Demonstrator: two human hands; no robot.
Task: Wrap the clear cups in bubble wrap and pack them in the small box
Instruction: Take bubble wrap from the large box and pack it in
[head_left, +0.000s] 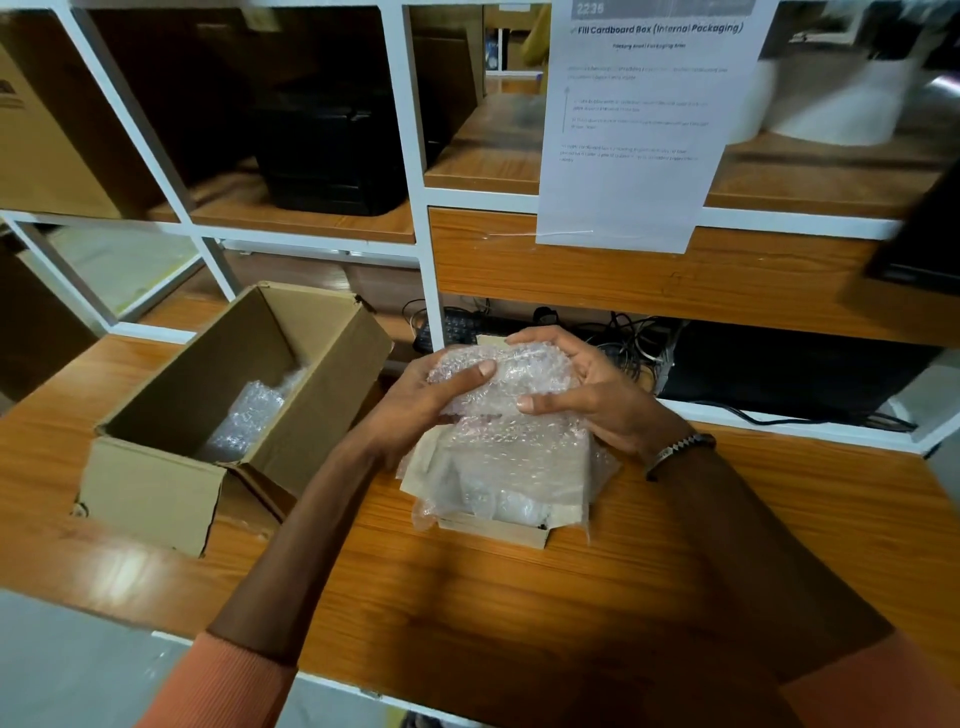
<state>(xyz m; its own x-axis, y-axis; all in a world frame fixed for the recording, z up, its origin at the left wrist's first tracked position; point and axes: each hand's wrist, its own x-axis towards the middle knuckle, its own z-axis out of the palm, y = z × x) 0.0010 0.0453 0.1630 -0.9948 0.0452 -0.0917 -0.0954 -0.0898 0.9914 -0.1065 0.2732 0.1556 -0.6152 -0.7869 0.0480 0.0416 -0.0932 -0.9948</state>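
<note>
Both hands hold a bundle of bubble wrap (506, 376) above the wooden table; the cup inside it cannot be made out. My left hand (434, 397) grips its left side with the thumb on top. My right hand (597, 389) cups its right side. Below the bundle a loose sheet of bubble wrap (509, 473) lies over a small flat cardboard box (498, 530). To the left stands an open cardboard box (218, 395) with another bubble-wrapped bundle (249, 415) lying inside.
A white-framed shelf unit (423, 228) rises behind the table. A printed instruction sheet (639, 124) hangs on it. Black cables and a keyboard (457, 325) sit in the low shelf behind my hands. A black device (332, 150) stands on the upper shelf.
</note>
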